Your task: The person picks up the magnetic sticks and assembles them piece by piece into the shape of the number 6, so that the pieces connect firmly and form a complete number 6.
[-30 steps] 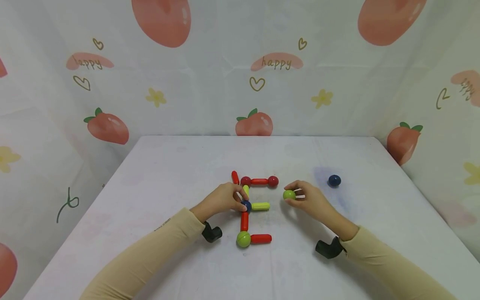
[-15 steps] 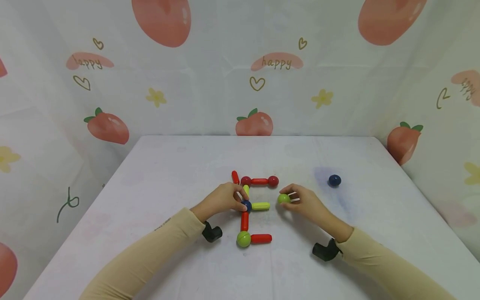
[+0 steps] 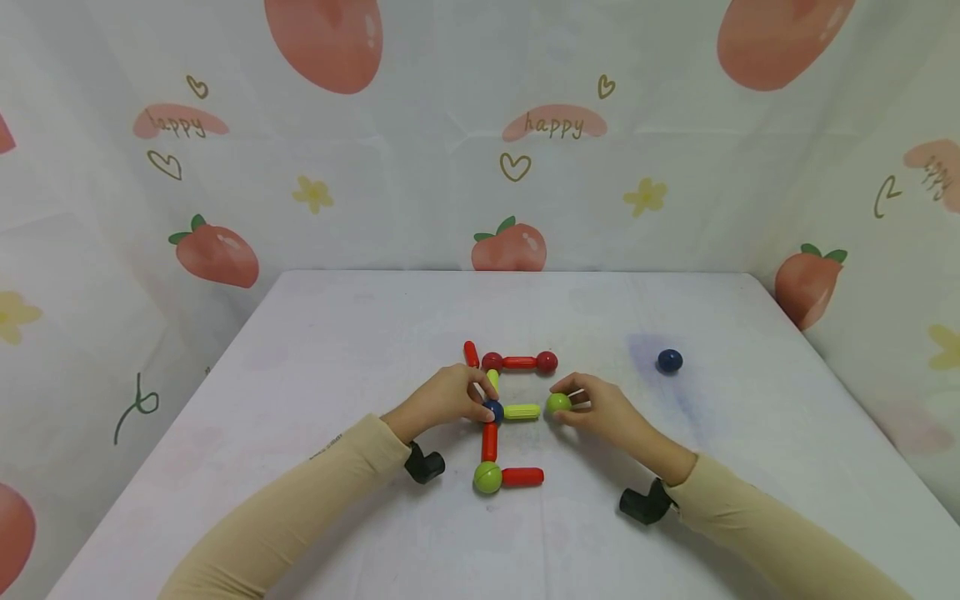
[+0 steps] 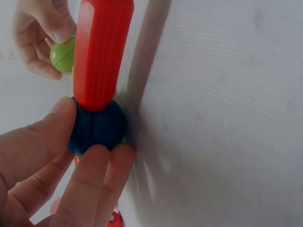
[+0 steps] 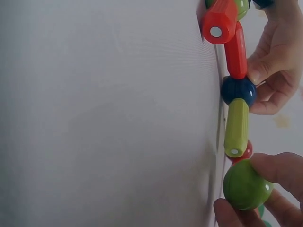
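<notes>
My left hand (image 3: 450, 397) pinches the blue ball (image 4: 99, 125) in the middle of a figure built from toy rods and balls. From this ball a yellow-green rod (image 3: 522, 412) points right, and a red rod (image 4: 102, 52) runs toward the near green ball (image 3: 487, 477). Another red rod (image 3: 522, 477) sticks out rightward from that near ball. Between thumb and fingers, my right hand (image 3: 603, 408) holds a second green ball (image 5: 246, 184), a small gap away from the yellow-green rod's free end. Part of the upright yellow rod is hidden behind my left fingers.
At the figure's far end, two red balls, one on the left (image 3: 492, 361) and one on the right (image 3: 547, 362), are joined by a red rod (image 3: 519, 362). A separate-looking red rod (image 3: 470, 353) lies left of them. A dark blue ball (image 3: 670, 361) sits farther right on the white table (image 3: 360, 317).
My right hand has moved left and slightly nearer with the green ball, closing in on the yellow-green rod's end. My left hand has stayed on the blue ball.
</notes>
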The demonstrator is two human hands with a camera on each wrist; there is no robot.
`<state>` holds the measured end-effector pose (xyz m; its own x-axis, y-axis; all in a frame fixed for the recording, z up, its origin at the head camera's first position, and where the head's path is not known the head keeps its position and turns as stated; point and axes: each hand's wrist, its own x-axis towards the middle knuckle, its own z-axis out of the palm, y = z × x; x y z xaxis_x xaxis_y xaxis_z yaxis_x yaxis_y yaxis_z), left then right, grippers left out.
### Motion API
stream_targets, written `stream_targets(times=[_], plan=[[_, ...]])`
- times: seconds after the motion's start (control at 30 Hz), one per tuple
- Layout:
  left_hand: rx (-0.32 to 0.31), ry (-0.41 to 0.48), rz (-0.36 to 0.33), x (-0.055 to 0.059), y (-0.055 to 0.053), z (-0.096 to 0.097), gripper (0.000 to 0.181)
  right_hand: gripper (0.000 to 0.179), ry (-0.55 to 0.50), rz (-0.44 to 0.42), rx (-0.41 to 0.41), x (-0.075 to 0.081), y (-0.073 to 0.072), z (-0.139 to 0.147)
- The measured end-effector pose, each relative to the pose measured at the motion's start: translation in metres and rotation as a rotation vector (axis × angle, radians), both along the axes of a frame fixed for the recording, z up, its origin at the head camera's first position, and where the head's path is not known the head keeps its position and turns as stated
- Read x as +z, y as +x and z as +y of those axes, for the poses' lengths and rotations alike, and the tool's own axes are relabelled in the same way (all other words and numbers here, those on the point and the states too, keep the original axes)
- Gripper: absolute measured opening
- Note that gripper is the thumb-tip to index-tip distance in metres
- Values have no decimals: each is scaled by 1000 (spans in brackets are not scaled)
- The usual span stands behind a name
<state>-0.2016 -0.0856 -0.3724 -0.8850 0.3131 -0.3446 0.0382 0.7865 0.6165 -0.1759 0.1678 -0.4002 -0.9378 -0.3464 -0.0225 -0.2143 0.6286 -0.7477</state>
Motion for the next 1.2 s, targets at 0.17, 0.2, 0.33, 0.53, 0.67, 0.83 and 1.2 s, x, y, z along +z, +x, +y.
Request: stream_targets(times=[0.17,0.2,0.33,0.53,0.67,0.83,1.2], plan=[[0,-1,-3,-1,-1,0,23,31,-2,4,5,-1,1,-1],[1,-1,-5,0,-1,0,23,31,-1,1,4,-1,1,-1],[5,0,-9,1,0,0,23,31,2,-11,-2,-1,0,-3],[3,4,-8,1,0,0,23,31,9,-24,-1,-1,-1,-4],[2,7,-7,1,0,0,23,31,14,-25,3,-2,0,-5],[-2,10,-4,0,-1,-1,23,32,19,-33,-1,-2,1,-6],[-2,6,-4,0,-1,-1,23,31,9,-36,20,-2,-1,-7]])
